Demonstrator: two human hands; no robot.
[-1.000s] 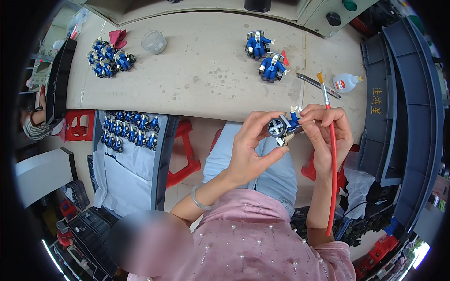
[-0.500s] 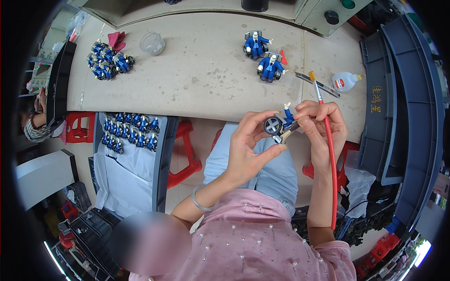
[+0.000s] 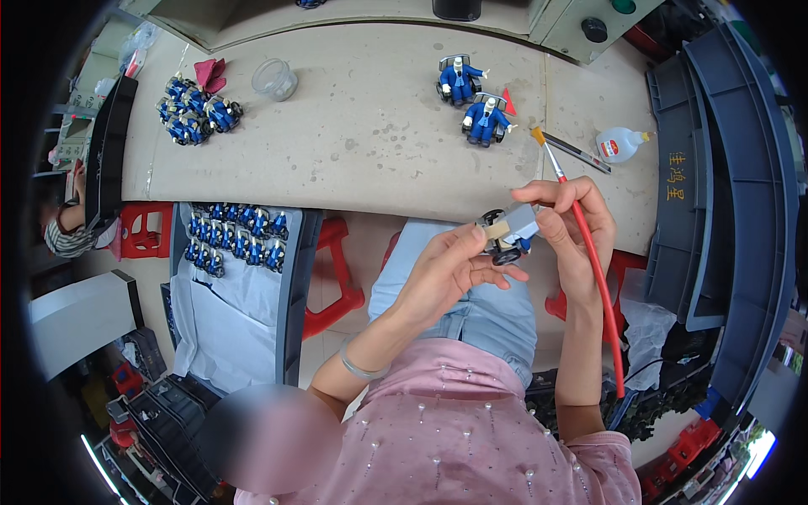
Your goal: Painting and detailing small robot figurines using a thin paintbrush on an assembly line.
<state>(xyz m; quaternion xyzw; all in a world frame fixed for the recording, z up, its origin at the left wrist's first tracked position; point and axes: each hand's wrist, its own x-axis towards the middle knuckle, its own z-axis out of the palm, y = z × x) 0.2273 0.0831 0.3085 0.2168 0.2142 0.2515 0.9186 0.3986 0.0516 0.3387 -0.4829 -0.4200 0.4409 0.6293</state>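
Over my lap, my left hand [image 3: 438, 273] pinches a small toy figure in a wheeled chair [image 3: 502, 229] between thumb and fingers. Its grey back and black wheels face up, and most of the blue-suited body is hidden. My right hand [image 3: 585, 231] has its thumb and fingertips at the other side of that toy. A paintbrush [image 3: 608, 324] with a long red handle is also tucked in the right hand, its yellowish bristles pointing toward the table. Two like figures in blue suits [image 3: 459, 80] sit on the table beyond my hands.
More blue figures [image 3: 192, 109] cluster at the table's left, near a pink cloth [image 3: 210, 76] and a clear cup [image 3: 274, 78]. A grey crate [image 3: 290, 295] holds rows of them. A white squeeze bottle [image 3: 621, 145] and a dark slim tool [image 3: 576, 153] lie right; grey crates [image 3: 741, 168] stand beyond.
The toy has been turned over, so its back now shows instead of its side wheel and raised arm. The paintbrush has swung, its bristles shifting left and its handle end right.
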